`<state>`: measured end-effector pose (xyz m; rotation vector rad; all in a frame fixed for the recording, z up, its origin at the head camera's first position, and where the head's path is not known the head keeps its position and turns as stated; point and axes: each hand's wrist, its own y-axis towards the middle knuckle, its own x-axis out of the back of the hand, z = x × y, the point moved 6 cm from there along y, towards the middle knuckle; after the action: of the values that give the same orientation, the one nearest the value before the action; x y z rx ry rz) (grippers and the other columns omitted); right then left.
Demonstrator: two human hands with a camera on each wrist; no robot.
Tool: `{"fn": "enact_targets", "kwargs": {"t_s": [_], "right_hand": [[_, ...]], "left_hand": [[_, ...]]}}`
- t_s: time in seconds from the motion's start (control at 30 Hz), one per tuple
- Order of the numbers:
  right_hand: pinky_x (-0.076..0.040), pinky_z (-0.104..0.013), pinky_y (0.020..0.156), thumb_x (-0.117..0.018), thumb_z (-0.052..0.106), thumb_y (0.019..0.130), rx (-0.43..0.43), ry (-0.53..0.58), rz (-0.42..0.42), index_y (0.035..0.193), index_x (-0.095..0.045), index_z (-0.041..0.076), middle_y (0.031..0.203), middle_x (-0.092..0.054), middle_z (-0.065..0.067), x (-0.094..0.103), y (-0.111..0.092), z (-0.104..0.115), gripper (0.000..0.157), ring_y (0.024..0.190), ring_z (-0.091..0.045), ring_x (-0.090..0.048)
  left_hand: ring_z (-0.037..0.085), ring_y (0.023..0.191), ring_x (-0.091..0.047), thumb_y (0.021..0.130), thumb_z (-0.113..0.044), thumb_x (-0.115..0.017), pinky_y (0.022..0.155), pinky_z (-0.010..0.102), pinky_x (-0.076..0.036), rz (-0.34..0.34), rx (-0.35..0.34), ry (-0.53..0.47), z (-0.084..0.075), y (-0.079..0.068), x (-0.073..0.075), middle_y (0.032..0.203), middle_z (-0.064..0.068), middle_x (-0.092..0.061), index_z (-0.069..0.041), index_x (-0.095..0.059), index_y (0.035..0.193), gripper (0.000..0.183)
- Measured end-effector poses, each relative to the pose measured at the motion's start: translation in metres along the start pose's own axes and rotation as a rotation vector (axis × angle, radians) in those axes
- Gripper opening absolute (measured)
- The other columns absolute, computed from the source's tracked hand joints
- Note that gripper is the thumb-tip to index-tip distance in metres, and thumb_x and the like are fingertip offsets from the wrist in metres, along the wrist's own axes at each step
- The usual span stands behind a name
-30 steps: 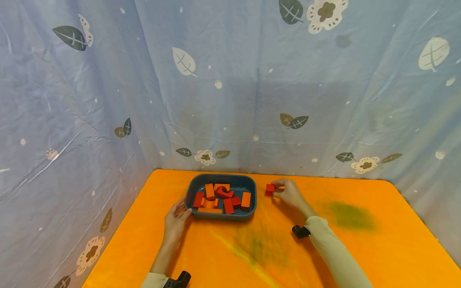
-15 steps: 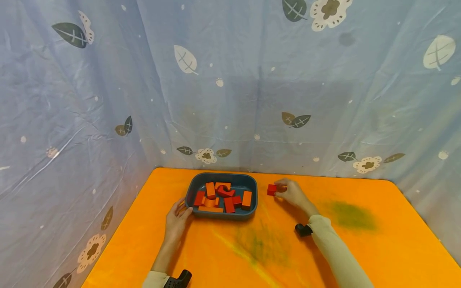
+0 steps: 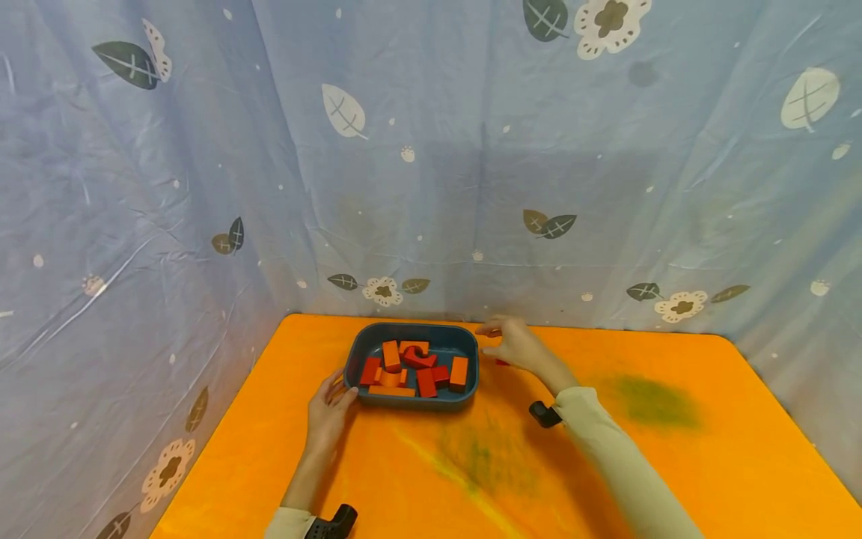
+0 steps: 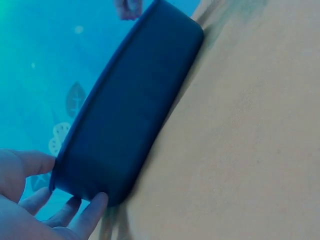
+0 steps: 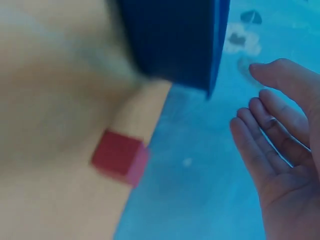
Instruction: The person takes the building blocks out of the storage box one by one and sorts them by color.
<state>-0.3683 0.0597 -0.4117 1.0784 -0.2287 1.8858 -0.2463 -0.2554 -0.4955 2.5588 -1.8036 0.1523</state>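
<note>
A dark blue-grey plastic bin [image 3: 417, 404] stands toward the back of the table, holding several orange and red toy blocks [image 3: 426, 383]. My left hand [image 3: 328, 418] holds its front left corner; in the left wrist view the thumb is at the rim and the fingertips [image 4: 100, 201] lie against the end wall. Beside the bin's right end, my right hand [image 3: 520, 349] hovers with parted fingers and nothing between them. A red cube block [image 5: 120, 155] rests on the table below that hand, mostly hidden by it in the head view.
The orange table [image 3: 673, 479] ends at the back and left against a pale blue patterned curtain [image 3: 431, 209]. Green stains [image 3: 649, 400] mark the cloth at the right. Dark cameras [image 3: 545, 414] sit on the wrists.
My right hand has let go of the red cube and moved left, up to the bin's right end. The cube stays on the table. The left hand and the bin have kept their place.
</note>
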Motion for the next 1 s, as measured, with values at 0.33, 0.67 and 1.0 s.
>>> {"fn": "enact_targets", "kwargs": {"t_s": [0.33,0.67,1.0], "right_hand": [[-0.057,-0.036,0.084,-0.078,0.008,0.083,0.114,-0.254,0.246,0.107,-0.073,-0.001,0.105,-0.069,-0.01,-0.052,0.033,0.033,0.026,0.095,-0.026,-0.066],[-0.056,-0.031,0.073,-0.084,0.018,0.078,0.018,-0.507,0.39,0.089,-0.072,0.005,0.084,-0.066,-0.003,-0.087,0.042,0.041,0.02,0.078,-0.019,-0.061],[-0.057,-0.031,0.076,-0.088,0.016,0.073,-0.024,-0.497,0.398,0.085,-0.076,0.007,0.083,-0.07,-0.002,-0.093,0.042,0.033,0.02,0.078,-0.019,-0.062]], "left_hand": [[0.036,0.121,-0.051,0.098,-0.006,-0.059,0.099,0.041,-0.05,-0.003,0.002,-0.018,0.001,0.0,0.001,0.144,0.027,-0.043,-0.002,-0.039,0.148,0.054],[0.035,0.118,-0.053,0.097,-0.007,-0.06,0.098,0.043,-0.051,-0.004,0.003,-0.035,0.005,0.002,-0.002,0.143,0.026,-0.045,-0.004,-0.042,0.146,0.052],[0.033,0.116,-0.054,0.097,-0.005,-0.06,0.098,0.044,-0.051,-0.014,-0.003,-0.046,0.003,0.004,0.0,0.143,0.026,-0.045,-0.004,-0.043,0.146,0.052]]}}
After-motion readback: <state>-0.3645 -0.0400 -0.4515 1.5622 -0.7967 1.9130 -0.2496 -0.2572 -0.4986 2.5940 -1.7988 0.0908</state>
